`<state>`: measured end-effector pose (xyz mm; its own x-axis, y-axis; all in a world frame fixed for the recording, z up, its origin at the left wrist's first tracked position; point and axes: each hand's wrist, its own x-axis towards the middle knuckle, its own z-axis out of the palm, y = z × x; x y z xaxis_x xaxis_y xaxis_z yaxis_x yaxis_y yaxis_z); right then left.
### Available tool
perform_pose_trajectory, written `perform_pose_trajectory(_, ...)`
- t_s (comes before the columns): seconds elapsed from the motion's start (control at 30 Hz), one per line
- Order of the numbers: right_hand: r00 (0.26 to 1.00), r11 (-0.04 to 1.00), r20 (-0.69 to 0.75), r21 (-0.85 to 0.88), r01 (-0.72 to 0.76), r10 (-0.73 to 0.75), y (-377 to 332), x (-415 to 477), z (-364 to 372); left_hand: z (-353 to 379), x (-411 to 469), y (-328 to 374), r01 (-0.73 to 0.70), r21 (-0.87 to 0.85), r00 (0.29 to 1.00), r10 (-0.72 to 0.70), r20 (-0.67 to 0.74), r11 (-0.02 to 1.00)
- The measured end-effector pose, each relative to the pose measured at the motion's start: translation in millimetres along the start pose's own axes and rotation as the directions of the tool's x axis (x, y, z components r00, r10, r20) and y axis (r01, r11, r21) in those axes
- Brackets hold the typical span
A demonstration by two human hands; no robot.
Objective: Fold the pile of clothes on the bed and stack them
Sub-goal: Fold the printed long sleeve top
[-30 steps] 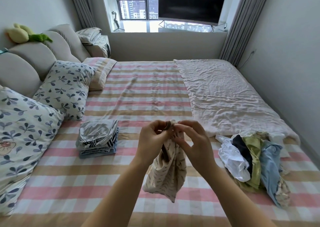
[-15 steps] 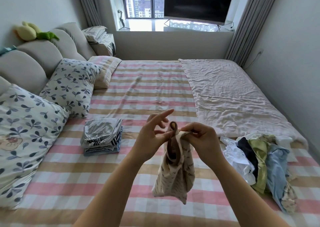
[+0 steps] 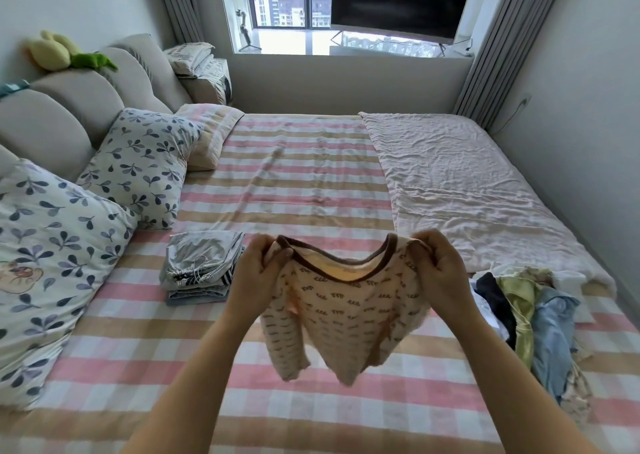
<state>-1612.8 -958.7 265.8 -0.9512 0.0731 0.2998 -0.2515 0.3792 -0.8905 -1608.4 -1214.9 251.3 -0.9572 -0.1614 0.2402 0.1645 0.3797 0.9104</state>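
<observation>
A home bedroom: a bed [image 3: 294, 183], pillows [image 3: 138, 166], curtained window [image 3: 284, 3].

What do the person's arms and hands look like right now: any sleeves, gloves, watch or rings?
The left hand and right hand are bare: no gloves, and no rings on the fingers that show. The left forearm and right forearm are uncovered to the frame's lower edge, with no sleeve, watch or bracelet in view.

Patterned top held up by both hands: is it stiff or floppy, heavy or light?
Probably floppy: the top sags between the left hand and right hand, sleeves dangling. Likely light: pinches at the shoulders alone hold it up.
</observation>
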Motion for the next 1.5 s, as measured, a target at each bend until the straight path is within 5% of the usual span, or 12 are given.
perform_pose_trajectory(0.33, 0.963, 0.992, 0.239, -0.04, -0.118, 0.124, 8, 14, -32, -43, 16, -15, 0.046, 0.08, 0.926, -0.073, 0.371, 0.996)
perform_pose_trajectory(0.43, 0.921, 0.963, 0.285, -0.026, -0.27, 0.266, 15, 16, -33, -42, 19, -23, 0.018, 0.126, 0.923, -0.065, 0.379, 0.992)
perform_pose_trajectory(0.57, 0.909, 0.958, 0.317, -0.187, -0.219, 0.27, 29, 12, -26, -28, 17, -37, 0.022, 0.263, 0.935, -0.113, 0.336, 0.964)
perform_pose_trajectory(0.77, 0.956, 0.963, 0.134, -0.105, -0.248, 0.261, 35, -10, -20, -25, 9, -40, 0.123, 0.121, 0.927, -0.158, 0.339, 0.985)
perform_pose_trajectory(1.0, 0.962, 0.978, 0.184, -0.08, -0.192, 0.204, 42, -9, -12, -35, 23, -46, 0.078, 0.037, 0.941, -0.086, 0.327, 0.996)
perform_pose_trajectory(1.33, 0.934, 0.898, 0.048, -0.296, -0.325, 0.354, 244, 10, 99, 69, 43, -242, 0.211, 0.334, 0.936, -0.288, 0.202, 0.919)
perform_pose_trajectory(1.5, 0.965, 0.868, -0.037, -0.428, -0.25, 0.259, 352, 28, 143, 126, 68, -346, 0.162, 0.443, 0.971, -0.222, 0.086, 0.882)
